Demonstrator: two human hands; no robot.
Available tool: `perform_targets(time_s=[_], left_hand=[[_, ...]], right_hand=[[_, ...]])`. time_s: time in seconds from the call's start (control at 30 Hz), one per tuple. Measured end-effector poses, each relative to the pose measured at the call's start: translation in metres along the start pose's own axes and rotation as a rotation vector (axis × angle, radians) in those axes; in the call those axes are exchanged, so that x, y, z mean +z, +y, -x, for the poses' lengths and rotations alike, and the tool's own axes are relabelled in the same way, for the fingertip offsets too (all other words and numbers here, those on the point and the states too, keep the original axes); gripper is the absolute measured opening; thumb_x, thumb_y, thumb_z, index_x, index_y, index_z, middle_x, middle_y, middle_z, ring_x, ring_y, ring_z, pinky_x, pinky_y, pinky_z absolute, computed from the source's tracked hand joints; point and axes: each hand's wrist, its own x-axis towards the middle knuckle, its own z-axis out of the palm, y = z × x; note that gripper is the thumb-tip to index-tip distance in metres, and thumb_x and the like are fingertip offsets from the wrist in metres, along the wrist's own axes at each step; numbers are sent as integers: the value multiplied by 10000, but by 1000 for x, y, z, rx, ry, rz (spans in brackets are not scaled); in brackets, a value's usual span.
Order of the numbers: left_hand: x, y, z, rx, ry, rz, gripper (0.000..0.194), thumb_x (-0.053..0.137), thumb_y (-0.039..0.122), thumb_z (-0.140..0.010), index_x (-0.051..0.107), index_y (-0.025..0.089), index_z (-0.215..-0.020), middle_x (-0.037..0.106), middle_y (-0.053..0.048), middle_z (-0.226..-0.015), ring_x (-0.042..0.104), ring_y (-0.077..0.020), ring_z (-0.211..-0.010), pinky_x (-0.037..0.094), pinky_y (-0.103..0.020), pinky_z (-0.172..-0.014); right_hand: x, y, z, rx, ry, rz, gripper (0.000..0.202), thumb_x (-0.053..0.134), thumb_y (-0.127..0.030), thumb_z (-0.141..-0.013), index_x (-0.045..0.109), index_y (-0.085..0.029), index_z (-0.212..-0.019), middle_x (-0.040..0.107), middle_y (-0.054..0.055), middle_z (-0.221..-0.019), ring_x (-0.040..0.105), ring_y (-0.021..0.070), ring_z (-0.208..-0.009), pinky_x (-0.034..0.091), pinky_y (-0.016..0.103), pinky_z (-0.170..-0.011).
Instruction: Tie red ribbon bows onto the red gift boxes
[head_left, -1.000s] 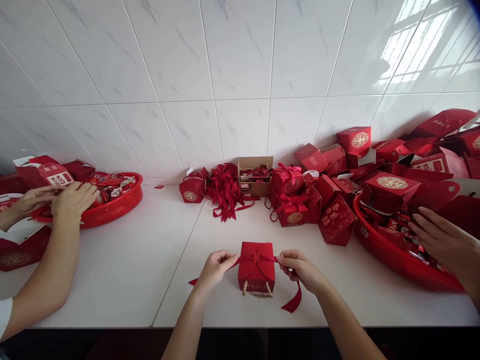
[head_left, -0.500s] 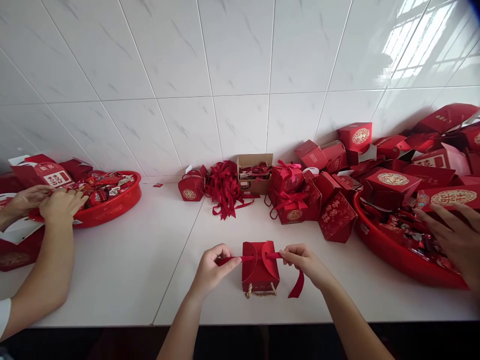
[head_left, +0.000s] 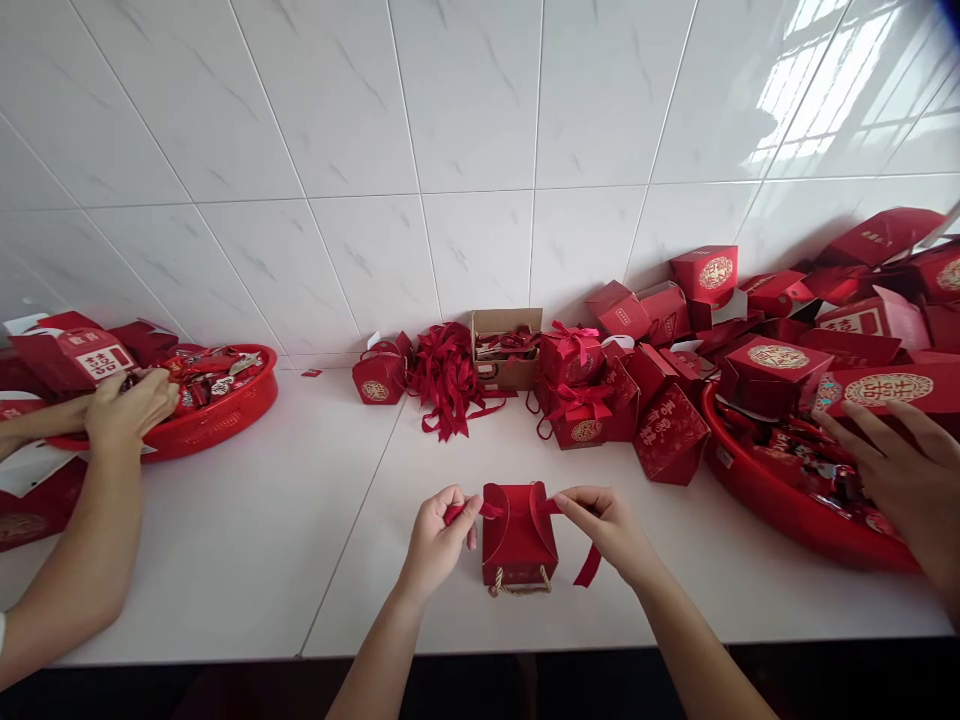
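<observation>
Flaps of red box now apart

on a white counter, a red ribbon is pinched by the left hand and the right hand on either side of a red box. behind, loose ribbons are heaped beside a cardboard carton; wrapped sweets are contained in a red basin at far left.

A bright window reflection gleams on the glossy, grey-veined white tile wall behind the white table.
</observation>
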Motion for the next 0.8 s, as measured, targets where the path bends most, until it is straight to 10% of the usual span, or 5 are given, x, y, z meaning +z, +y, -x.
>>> perform_targets(time_s=[0.23,0.57,0.8], left_hand=[[12,-8,6,55,142,22,441,568,374,-863,257,212,-595,500,41,-563,462,-105,-531,382,-228,-550],[-26,4,-8,1080,74,-601,378,629,53,-777,399,171,-501,715,-9,-786,451,-124,-621,386,-229,-548],[-40,-16,-11,1171,200,-938,283,636,191,-759,559,193,-487,608,-80,-811,444,-182,-697,389,-286,-589]], right_hand=[[14,12,2,190,-6,-169,481,609,-573,-768,377,-200,-573,243,-73,-553,169,78,-506,134,252,-468],[12,17,-6,206,-44,-131,541,709,-533,-686,290,-212,-566,228,-90,-526,162,70,-494,108,258,-481],[2,24,-7,148,-50,39,545,661,-567,-717,279,-215,-553,197,-75,-562,167,91,-540,135,263,-505]])
